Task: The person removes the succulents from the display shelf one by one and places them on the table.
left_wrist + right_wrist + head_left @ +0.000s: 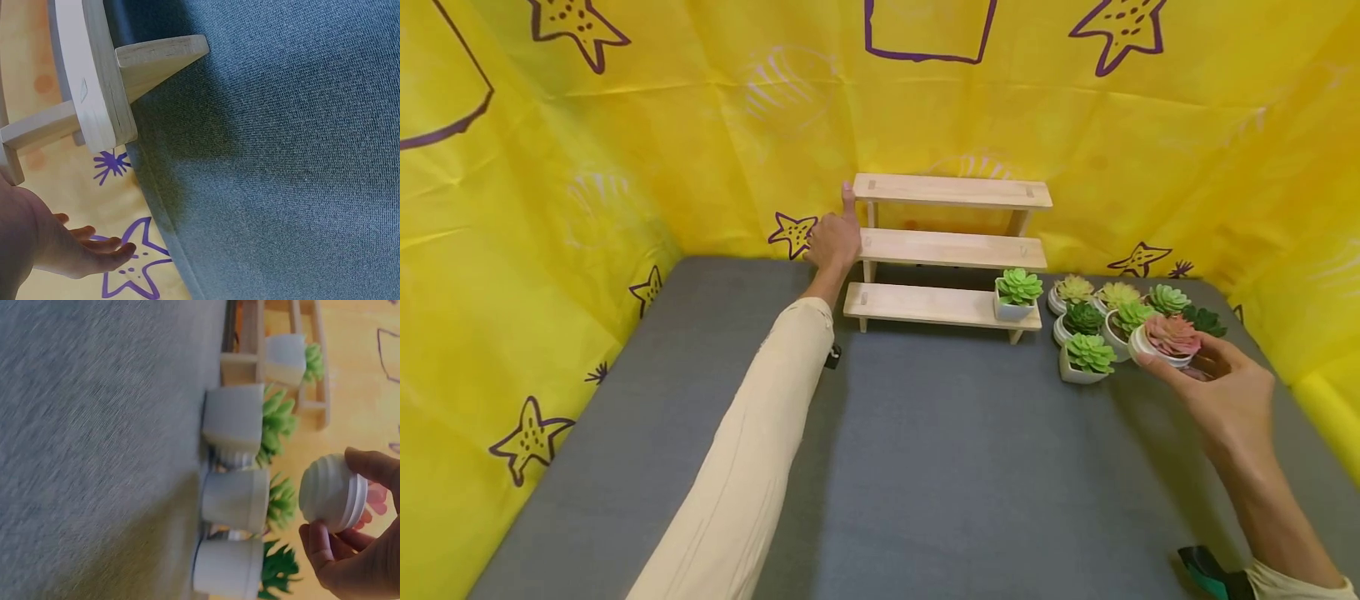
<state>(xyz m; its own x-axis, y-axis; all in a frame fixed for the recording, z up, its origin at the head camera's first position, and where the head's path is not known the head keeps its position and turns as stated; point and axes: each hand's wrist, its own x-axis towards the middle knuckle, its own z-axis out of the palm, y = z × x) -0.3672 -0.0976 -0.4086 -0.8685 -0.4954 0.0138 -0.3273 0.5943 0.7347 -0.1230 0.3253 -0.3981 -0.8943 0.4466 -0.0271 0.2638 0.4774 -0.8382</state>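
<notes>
My right hand [1236, 392] holds a pink potted succulent [1172, 335] by its white pot, thumb on one side and fingers on the other, above the table. In the right wrist view the ribbed white pot [331, 492] lies tilted between thumb and fingers. My left hand [835, 239] is at the left end of a three-tier wooden shelf [951, 247], thumb pointing up beside the top tier. The left wrist view shows its fingers [103, 253] loosely extended past the wood. A green succulent in a square white pot [1017, 296] stands at the right end of the bottom tier.
Several potted succulents are grouped right of the shelf, a bright green one [1088, 358] in front and a dark green one [1081, 321] behind it. Yellow cloth [715, 150] with purple drawings hangs behind and beside the grey table [925, 467].
</notes>
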